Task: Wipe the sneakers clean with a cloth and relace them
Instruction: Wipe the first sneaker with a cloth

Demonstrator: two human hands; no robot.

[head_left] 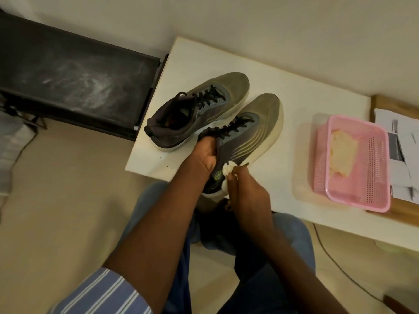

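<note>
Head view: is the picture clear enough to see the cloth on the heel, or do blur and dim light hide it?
Head view: dim, warm light; wide-angle bend at the table edges; the right hand and cloth slightly soft, yet the cloth reads white against the dark heel of the near sneaker.

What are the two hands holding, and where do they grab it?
The left hand grips the grey-green sneaker with black laces at its ankle opening. The right hand pinches a small white cloth against the sneaker's heel side.
</note>
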